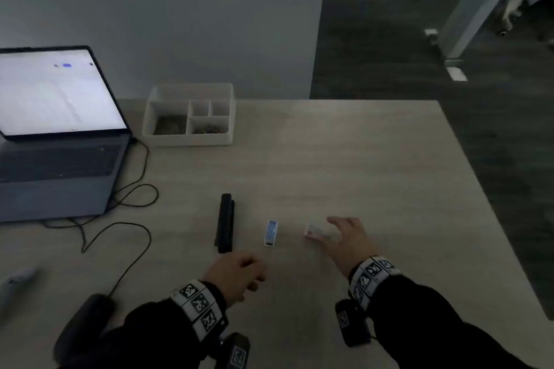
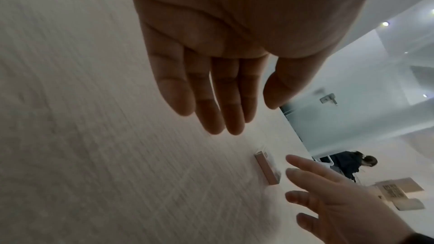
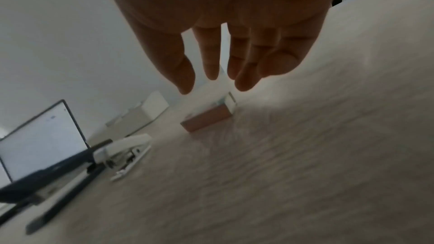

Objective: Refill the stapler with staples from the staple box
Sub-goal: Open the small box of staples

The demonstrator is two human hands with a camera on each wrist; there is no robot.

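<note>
Hovering right hand (image 3: 211, 34) over staple box (image 3: 206, 118), wrist-view only

On the table (image 1: 344, 159), the laptop (image 1: 57, 135) stands at the far left; just right of it, against the wall, sits the compartment organiser (image 1: 189, 115); nearer the person lies the long stapler (image 1: 226, 223), with the small stapler (image 1: 271, 233) just to its right and the staple box (image 1: 319, 232) further right; the left hand (image 1: 236, 275) hangs before the long stapler; the right hand (image 1: 349, 238) hovers at the staple box's right side.
</note>
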